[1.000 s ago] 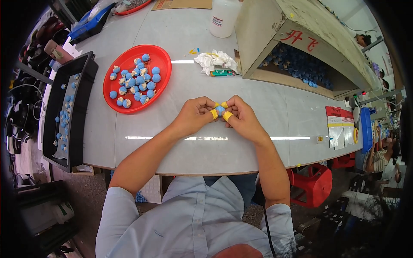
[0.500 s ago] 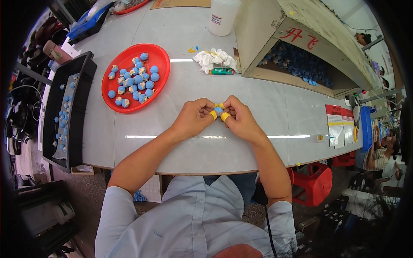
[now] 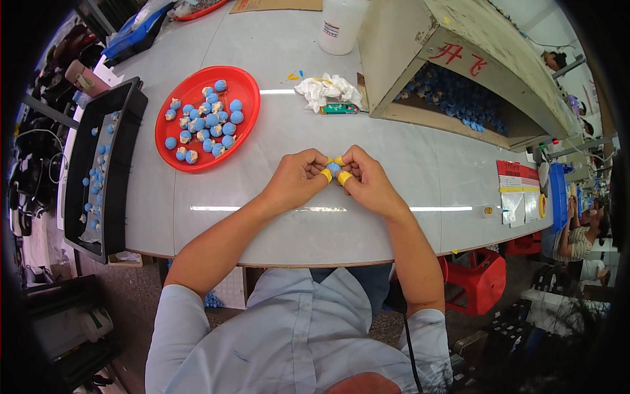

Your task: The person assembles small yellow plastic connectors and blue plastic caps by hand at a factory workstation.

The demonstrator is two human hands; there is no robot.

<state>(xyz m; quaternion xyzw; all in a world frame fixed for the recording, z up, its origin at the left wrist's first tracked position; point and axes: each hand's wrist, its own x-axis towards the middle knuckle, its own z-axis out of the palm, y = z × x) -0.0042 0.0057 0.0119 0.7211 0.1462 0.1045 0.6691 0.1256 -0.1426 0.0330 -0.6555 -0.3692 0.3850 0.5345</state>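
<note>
Between my two hands, over the middle of the grey table, is a small blue ball-shaped piece [image 3: 333,169]. My left hand [image 3: 296,176] pinches it from the left, and my right hand [image 3: 367,178] pinches it from the right. Yellow covers wrap the thumb and index fingertips of both hands. The fingers hide much of the piece, so its detail cannot be made out. To the left, a round red tray [image 3: 247,134] carries many similar blue balls with cream-coloured parts on them.
A black bin [image 3: 134,118] with more blue balls stands at far left. Crumpled white tissue [image 3: 325,90] lies beyond my hands, by a small green box [image 3: 339,109]. A box-like shelf [image 3: 394,62] full of blue pieces stands back right, near a white container [image 3: 337,33].
</note>
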